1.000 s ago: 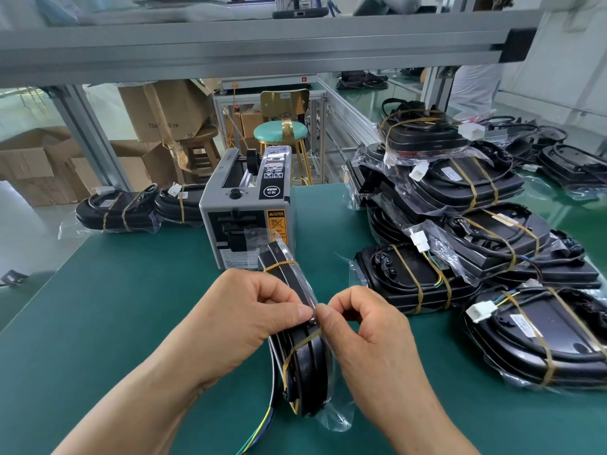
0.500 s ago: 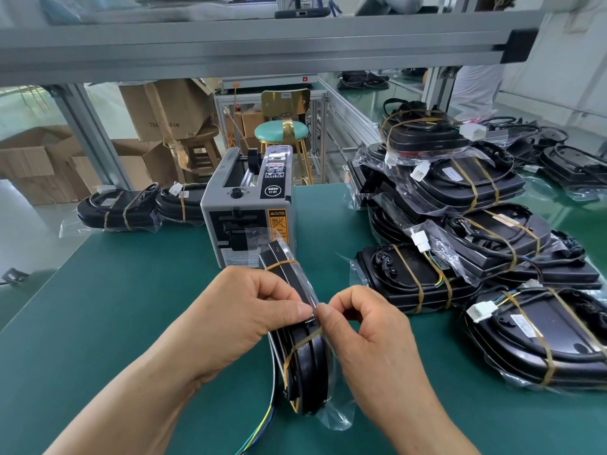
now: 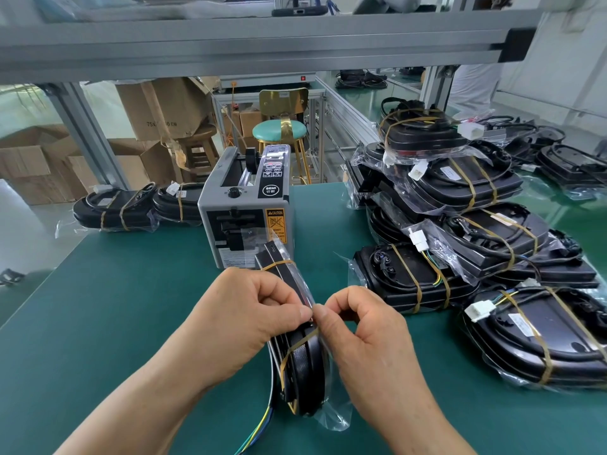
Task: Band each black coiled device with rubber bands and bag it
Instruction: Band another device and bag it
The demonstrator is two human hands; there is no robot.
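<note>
Two hands meet over one device: the left hand (image 3: 249, 316) wraps its fingers round the upper edge of the device (image 3: 303, 369), thumb pressed forward, and the right hand (image 3: 368, 336) pinches the clear film of the bag (image 3: 331, 412) between thumb and forefinger, so that the two thumbs touch at the fold. The device stands on edge on the tabletop (image 3: 115, 323), near the front and just before the person, already inside the bag, with two bands (image 3: 297, 344) round it, one near the top and one across the lower half. Coloured wires (image 3: 259, 425) trail from its foot toward the near edge; whether they lie inside the film I cannot tell. Banding looks done on this piece, and the step in hand seems to be closing the bag, folding the loose film flat against the black rim. The next move probably calls for holding that fold with one hand while the other frees itself to fetch tape from the dispenser (image 3: 243, 211), which stands just behind the device; the film looks slack and slippery, so the pinch must be firm or the fold may spring open. To the right lies a pile (image 3: 492, 241) of banded, bagged devices, stacked several deep, and at the far left of the tabletop a pair (image 3: 118, 208) more. Beyond the tabletop stand a stool (image 3: 280, 133) and boxes (image 3: 161, 106).
</note>
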